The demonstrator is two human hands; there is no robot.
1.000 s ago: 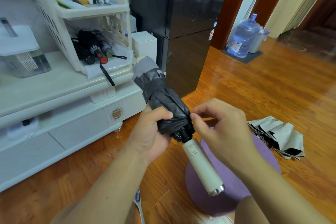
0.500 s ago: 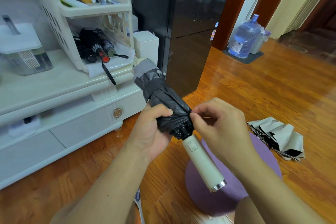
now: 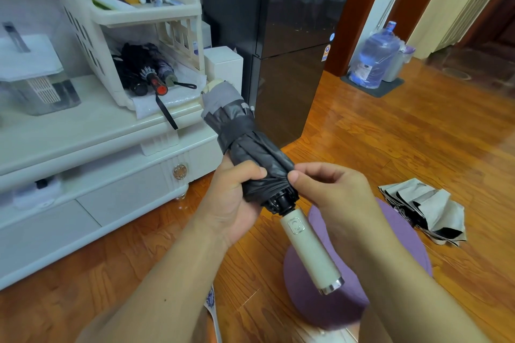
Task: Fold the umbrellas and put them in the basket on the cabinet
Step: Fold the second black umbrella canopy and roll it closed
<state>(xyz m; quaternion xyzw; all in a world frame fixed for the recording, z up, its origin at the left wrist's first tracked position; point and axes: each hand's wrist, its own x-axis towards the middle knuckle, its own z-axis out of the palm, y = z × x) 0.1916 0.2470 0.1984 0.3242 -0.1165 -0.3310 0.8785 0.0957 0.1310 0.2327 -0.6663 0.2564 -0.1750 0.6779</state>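
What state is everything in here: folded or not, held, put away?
Grey umbrella: folded, strapped, held.
Left hand: grips its canopy.
Right hand: pinches the canopy's edge.
Floor umbrella: collapsed, loose, not rolled.
Dark umbrellas: folded, lying in the basket.
Cabinet drawer: closed.

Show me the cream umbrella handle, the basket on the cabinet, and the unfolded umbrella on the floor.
cream umbrella handle (image 3: 309,249), head view, mid shaft.
basket (image 3: 145,18), head view, front rim.
unfolded umbrella (image 3: 429,209), head view, pale canopy panel.
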